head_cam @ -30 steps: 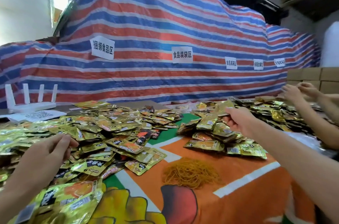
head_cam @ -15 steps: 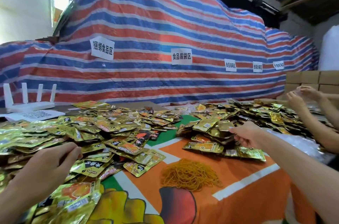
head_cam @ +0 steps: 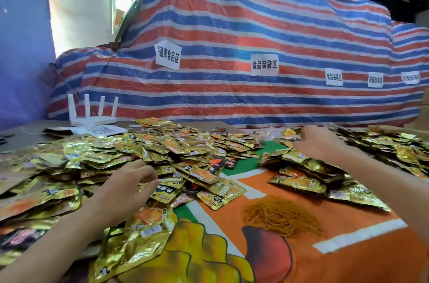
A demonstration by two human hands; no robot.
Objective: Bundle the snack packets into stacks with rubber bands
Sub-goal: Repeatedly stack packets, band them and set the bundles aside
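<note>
Far to the left of the rubber bands (head_cam: 281, 215) and behind them, a white router (head_cam: 92, 120) stands at the table's back edge. Nearer, the left heap (head_cam: 111, 157) of gold snack packets lies flat and overlapping, their long axes pointing every way.

The left hand (head_cam: 125, 190) rests on this heap's near slope, up and left of the bands. Its fingers (head_cam: 148, 178) are curled with the tips down among the packets; I cannot tell whether they have one pinched.

The bands are a loose orange tangle on bare tablecloth (head_cam: 348, 259), with open cloth on their near and right sides, so either hand has room to come in from there. The left hand looks the nearer of the two.

Just behind the bands sits the right heap (head_cam: 299, 180). The right hand (head_cam: 318, 141) lies on its far top, knuckles up and fingers bent down into the packets; its grip is hidden. A stack probably has to be gathered and squared before a band is fetched.
</note>
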